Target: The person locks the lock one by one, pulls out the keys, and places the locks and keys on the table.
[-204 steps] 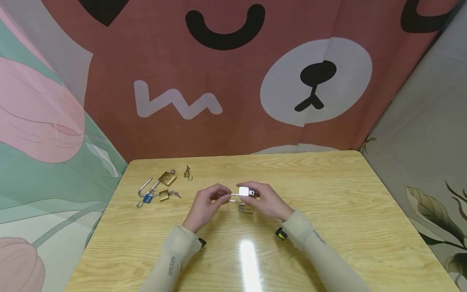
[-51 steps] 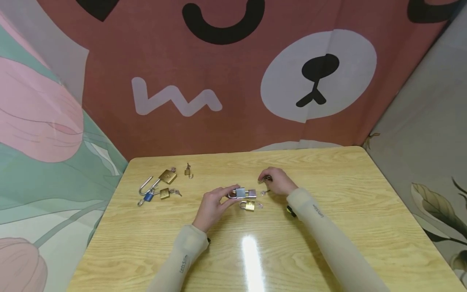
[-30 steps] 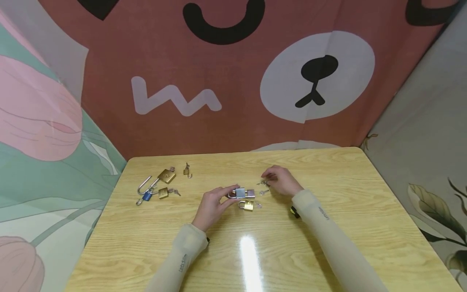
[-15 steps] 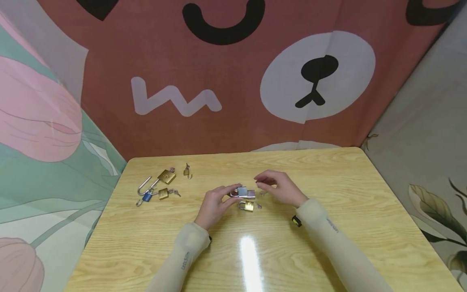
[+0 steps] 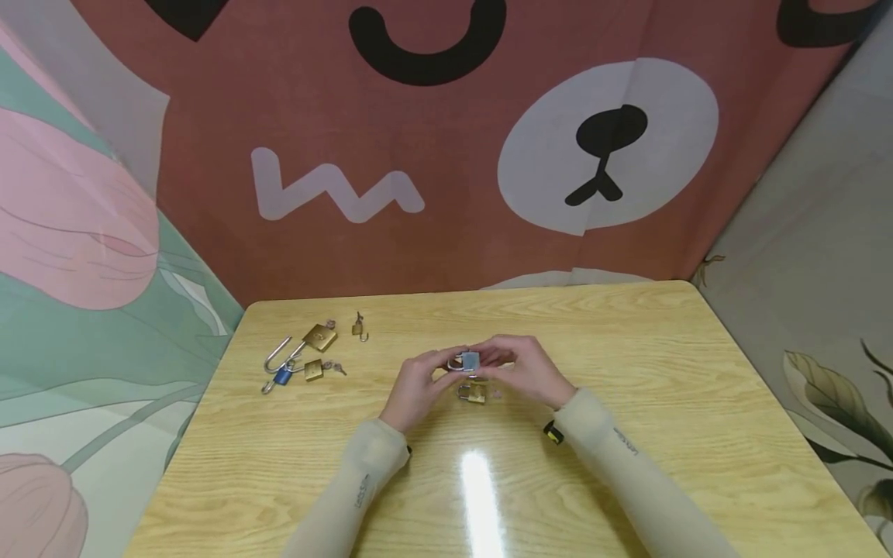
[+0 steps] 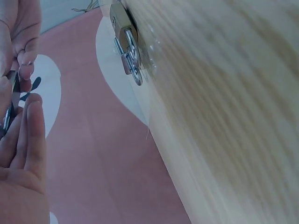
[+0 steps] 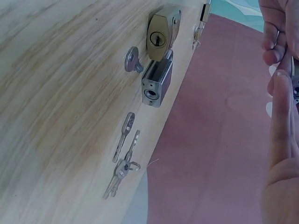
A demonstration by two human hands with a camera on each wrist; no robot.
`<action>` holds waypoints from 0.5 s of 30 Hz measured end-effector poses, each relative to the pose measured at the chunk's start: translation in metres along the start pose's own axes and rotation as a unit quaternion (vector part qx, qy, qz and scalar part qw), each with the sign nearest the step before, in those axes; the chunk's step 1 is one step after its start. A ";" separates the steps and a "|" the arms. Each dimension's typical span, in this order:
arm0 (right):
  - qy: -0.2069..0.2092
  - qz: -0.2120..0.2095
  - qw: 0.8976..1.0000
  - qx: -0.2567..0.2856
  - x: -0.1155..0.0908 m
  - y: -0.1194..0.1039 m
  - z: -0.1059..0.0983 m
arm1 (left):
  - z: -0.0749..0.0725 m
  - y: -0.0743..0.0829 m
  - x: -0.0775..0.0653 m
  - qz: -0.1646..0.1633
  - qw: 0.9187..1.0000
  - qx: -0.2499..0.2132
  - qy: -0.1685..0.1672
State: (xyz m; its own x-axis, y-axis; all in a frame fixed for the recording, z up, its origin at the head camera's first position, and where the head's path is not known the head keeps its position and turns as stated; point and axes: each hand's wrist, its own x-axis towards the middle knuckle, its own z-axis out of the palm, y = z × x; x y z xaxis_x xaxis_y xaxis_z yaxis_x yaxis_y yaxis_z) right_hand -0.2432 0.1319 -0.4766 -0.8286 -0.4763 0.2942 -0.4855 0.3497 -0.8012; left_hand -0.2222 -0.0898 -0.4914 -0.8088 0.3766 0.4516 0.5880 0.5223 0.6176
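Observation:
A small silver padlock (image 5: 470, 361) is held between both hands above the table, its shackle toward the left. My left hand (image 5: 415, 385) pinches its left side between thumb and fingers. My right hand (image 5: 525, 369) grips the opposite end of the body. In the left wrist view the padlock (image 6: 14, 88) shows edge-on between the fingers. A brass padlock (image 5: 477, 393) lies on the table just below the hands. Beside it in the right wrist view lies a second silver padlock (image 7: 158, 83), mostly hidden by the hands in the head view.
Loose on the wooden table (image 5: 628, 333) are a single key (image 7: 124, 136), a ring of keys (image 7: 122, 169) and another key (image 7: 132, 59) near the brass padlock. Further left are a large brass padlock (image 5: 321, 338), a blue padlock (image 5: 282, 376) and smaller brass locks. Curtains surround the table.
My right hand has let go of the keys at the right and moved left to grip the silver padlock. My left hand, holding it throughout the last seconds, has shifted slightly right.

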 end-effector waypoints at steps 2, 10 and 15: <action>0.010 0.005 1.000 -0.004 0.000 0.002 -0.001 | 0.001 0.001 0.002 -0.006 1.000 -0.015 -0.014; 0.036 0.017 0.999 -0.024 0.004 0.010 -0.008 | 0.006 0.004 0.007 -0.070 0.995 -0.052 -0.051; 0.048 0.043 0.998 -0.016 0.011 0.018 -0.010 | 0.008 -0.002 0.008 -0.101 0.991 -0.075 -0.043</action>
State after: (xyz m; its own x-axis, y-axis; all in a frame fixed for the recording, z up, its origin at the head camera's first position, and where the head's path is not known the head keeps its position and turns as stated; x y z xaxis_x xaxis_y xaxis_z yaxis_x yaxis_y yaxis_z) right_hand -0.2634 0.1411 -0.4822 -0.8898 -0.3644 0.2748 -0.4188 0.4127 -0.8089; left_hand -0.2298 -0.0819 -0.4939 -0.9038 0.3427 0.2563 0.4023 0.4762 0.7819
